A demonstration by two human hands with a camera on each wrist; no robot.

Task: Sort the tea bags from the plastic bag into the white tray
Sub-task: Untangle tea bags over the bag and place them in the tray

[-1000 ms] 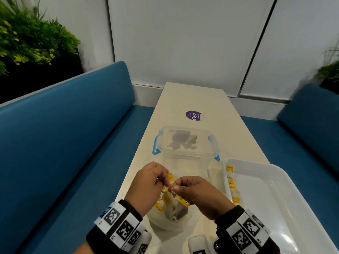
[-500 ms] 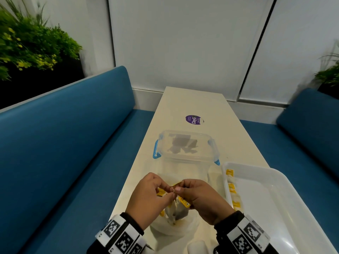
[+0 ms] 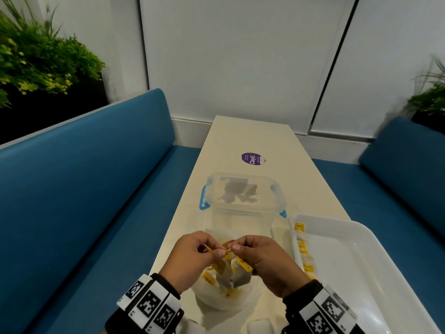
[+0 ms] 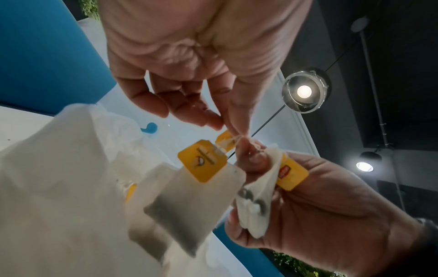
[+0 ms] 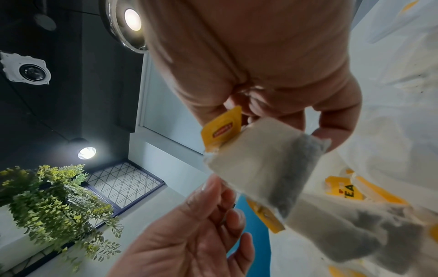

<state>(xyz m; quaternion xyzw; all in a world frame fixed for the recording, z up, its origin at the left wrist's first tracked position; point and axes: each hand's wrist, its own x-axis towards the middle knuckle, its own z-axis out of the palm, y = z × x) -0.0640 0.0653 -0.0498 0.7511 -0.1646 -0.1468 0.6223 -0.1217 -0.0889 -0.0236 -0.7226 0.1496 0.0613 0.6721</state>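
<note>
Left hand (image 3: 192, 259): thumb and forefinger closed in a pinch on the tangled strings (image 4: 239, 139) between the two hands; the other fingers (image 4: 151, 105) are loosely curled and hold nothing.
Tea bags (image 3: 234, 273): a small cluster with yellow tags hangs just below both sets of fingertips, one bag (image 4: 196, 202) dangling free by its string.
Plastic bag (image 3: 224, 297): lies on the counter (image 3: 250, 138) directly beneath the fingers, more tagged bags inside.
Right hand (image 3: 269, 259): fingertips pinch the same knot of strings, touching the left fingertips; the lower fingers curl round one tea bag (image 5: 265, 161) and its yellow tag.
Clear container (image 3: 240, 194): beyond the fingers, blue clips on its sides.
White tray (image 3: 375, 239): to the right of the right fingers, a row of tea bags (image 3: 304, 251) along its near-left wall.
</note>
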